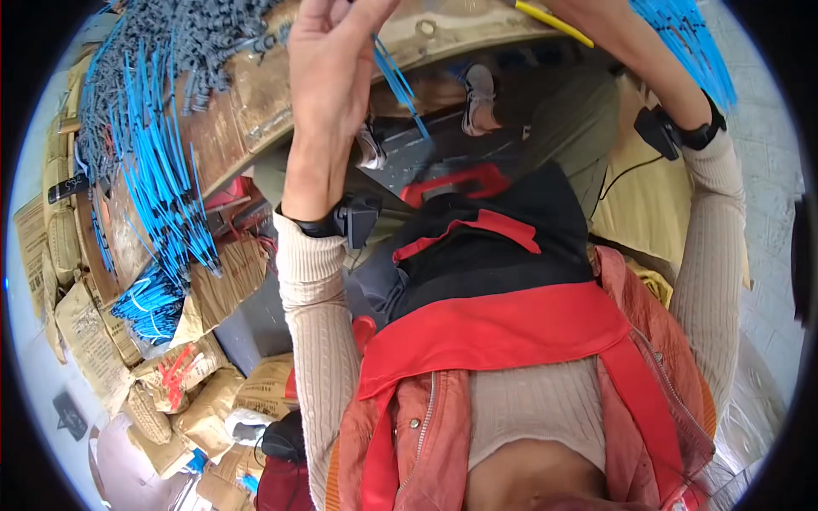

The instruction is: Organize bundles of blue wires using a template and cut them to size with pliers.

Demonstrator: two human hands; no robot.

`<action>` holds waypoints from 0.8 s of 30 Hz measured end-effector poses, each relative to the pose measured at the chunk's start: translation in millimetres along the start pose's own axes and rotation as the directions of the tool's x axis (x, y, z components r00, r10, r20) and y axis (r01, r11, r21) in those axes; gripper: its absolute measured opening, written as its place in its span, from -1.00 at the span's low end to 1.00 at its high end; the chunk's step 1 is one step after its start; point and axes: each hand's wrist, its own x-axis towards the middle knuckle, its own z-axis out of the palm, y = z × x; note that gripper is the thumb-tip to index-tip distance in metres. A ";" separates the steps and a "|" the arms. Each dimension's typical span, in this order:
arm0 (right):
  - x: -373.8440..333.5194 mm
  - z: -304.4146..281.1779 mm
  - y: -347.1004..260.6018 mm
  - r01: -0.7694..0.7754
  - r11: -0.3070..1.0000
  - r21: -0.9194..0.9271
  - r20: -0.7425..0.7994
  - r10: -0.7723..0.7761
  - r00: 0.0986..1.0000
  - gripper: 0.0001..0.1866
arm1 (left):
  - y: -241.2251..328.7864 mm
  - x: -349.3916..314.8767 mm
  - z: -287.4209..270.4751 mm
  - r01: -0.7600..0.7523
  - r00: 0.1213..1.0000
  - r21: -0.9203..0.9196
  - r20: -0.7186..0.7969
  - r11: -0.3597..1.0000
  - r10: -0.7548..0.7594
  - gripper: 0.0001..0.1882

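Note:
My left hand (331, 64) is at the top edge over the front of a worn wooden table (234, 119), its fingers curled together and partly cut off by the frame. A few thin blue wires (399, 81) hang from beside its palm, past the table edge. At the top right is my right hand (601, 17), with its fingers mostly out of view. A tool's slim yellow handle (558, 24) slants out from under that hand; its other end is cut off. Both wrists carry a black strapped device.
Grey ribbed parts (183, 38) lie heaped at the table's far left, beside bundled blue wires (153, 170) hanging over its edge. More blue wires (690, 47) sit at the top right. Brown paper sacks (200, 396) fill the lower left. A black-and-red apron (503, 255) covers my lap.

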 end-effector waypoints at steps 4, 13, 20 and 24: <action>9.8 19.8 -8.3 0.045 0.994 0.104 -0.079 -0.037 0.996 -0.80 | 11.2 0.0 -8.9 -0.020 0.999 0.002 -0.026 1.000 0.020 -0.89; -30.2 -45.6 27.1 -0.675 0.707 0.209 0.524 0.502 0.688 -0.55 | -13.1 10.6 13.2 -0.135 0.988 -0.095 0.059 0.986 0.141 -0.88; -87.2 -51.4 107.1 -0.595 0.778 -0.201 0.544 0.594 0.593 -0.63 | 36.8 -43.8 34.6 -0.359 0.932 0.153 0.004 0.920 0.363 -0.72; -102.9 -39.2 130.6 -0.741 0.665 0.094 0.543 0.589 0.598 -0.71 | 112.0 -88.2 48.0 -0.368 0.929 0.037 -0.010 0.929 0.369 -0.85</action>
